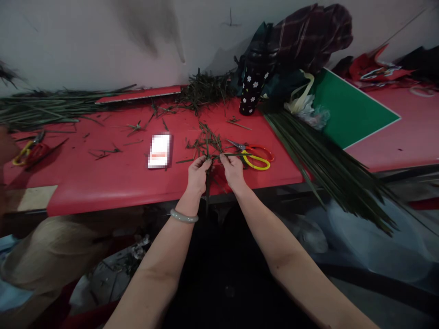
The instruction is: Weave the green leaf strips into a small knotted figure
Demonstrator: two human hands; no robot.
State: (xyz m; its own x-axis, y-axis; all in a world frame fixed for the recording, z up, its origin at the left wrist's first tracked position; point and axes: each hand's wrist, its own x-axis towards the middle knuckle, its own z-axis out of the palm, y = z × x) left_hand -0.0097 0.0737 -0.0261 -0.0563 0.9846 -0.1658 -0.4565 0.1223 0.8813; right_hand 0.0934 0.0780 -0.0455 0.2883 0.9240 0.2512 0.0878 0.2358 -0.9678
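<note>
Above the front edge of the red-covered table (120, 189), my left hand (197, 174) pinches narrow green leaf strips (185, 161) between thumb and fingertips. Close beside it, my right hand (233, 171) is also closed, with a strip between thumb and forefinger. The strips cross between my hands, and their ends stick out to both sides, upward and down; my fingers hide where they meet. Just right of my right hand lie scissors (259, 160) with one yellow and one orange-red handle. Cut leaf scraps (202, 137) are scattered behind my hands.
A blurred-out white rectangle (159, 151) lies left of my hands. A flowered black tumbler (252, 87) stands behind. Long leaves (329, 169) overhang the front edge at right, near a green board (353, 109). Another pair of scissors (30, 150) and a person's hand (7, 145) are far left.
</note>
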